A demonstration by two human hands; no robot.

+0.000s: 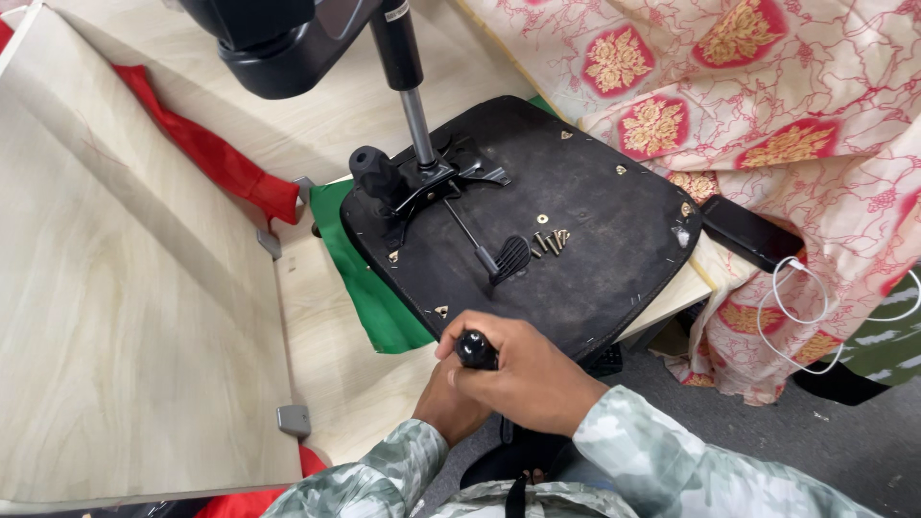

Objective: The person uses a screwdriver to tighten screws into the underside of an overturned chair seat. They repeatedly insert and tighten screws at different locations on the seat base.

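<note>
We are working on the underside of an upturned office chair seat, a black pan lying face down on a pale wooden bench. Our right hand is closed around a black round-ended tool handle, probably a screwdriver, at the seat's six o'clock edge. The tip is hidden under the fist. Our left hand sits beneath and behind the right one; we cannot tell whether it grips anything or only steadies.

The tilt mechanism with its gas-lift column stands at eleven o'clock on the seat, its paddle lever reaching toward the centre. A small heap of loose screws lies just beside the paddle, so we judge the step to be fastening or unfastening hardware along the near rim. The next move seems to call for a square seat of the tip and firm downward pressure so it does not slip off the edge.

No packages, labels or signs show. A green cloth lies under the seat at eight o'clock, a red cloth at ten o'clock. A dark flat phone-like slab rests at three o'clock, just beside a white cable, under a cream fabric with red and gold medallions.
</note>
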